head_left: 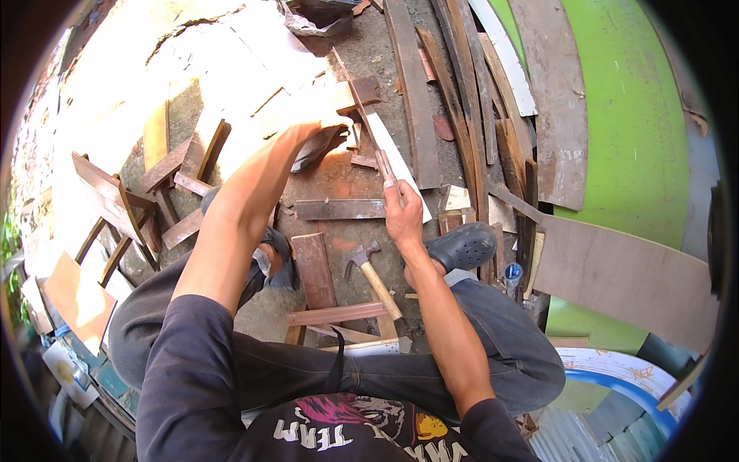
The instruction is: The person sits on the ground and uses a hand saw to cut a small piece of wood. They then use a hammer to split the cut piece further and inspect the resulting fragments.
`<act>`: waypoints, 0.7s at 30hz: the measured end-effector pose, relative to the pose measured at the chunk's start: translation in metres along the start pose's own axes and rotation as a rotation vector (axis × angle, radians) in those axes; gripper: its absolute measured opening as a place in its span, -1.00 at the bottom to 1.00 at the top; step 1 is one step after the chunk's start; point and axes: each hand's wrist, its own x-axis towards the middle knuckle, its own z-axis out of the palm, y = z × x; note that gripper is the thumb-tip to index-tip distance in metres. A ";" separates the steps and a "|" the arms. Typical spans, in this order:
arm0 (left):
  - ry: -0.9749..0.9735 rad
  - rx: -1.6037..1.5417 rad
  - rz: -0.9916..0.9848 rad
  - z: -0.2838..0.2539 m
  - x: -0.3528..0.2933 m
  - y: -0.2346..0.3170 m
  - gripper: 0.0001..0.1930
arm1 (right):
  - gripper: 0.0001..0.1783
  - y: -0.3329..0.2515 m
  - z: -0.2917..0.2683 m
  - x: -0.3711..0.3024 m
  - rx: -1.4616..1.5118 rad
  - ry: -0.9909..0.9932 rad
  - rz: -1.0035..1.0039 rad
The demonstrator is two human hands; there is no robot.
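My right hand (403, 212) grips the handle of a handsaw (363, 112), whose thin blade points up and to the left. Beneath the saw lies a narrow white board (399, 163). Farther off, my left hand (332, 125) is bent with its fingers curled down in strong sunlight; what they hold is hard to make out. Just beyond it sits a brown wood block (360, 91), close to the blade. Between my feet, a claw hammer (372, 279) with a wooden handle rests on the ground among wood offcuts.
Long planks (412, 92) lie at the far right, beside a green panel (627, 115). Wood scraps and a small wooden frame (115, 204) are piled on the left. A dark flat bar (339, 209) lies ahead of my feet. A plastic bag (315, 21) is at the top.
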 end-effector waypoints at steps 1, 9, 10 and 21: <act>-0.022 -0.001 -0.019 0.001 -0.003 -0.007 -0.46 | -0.56 0.000 0.005 -0.006 0.010 -0.016 -0.005; -0.168 0.056 0.018 0.022 0.013 0.008 -0.50 | -0.56 0.016 0.018 -0.073 0.092 0.077 0.020; -0.149 0.096 0.037 0.027 0.005 0.016 -0.51 | -0.58 0.021 0.015 -0.088 0.062 0.060 0.059; 0.260 0.216 -0.021 0.019 -0.067 0.060 -0.33 | -0.61 0.015 -0.019 -0.104 0.001 0.088 -0.022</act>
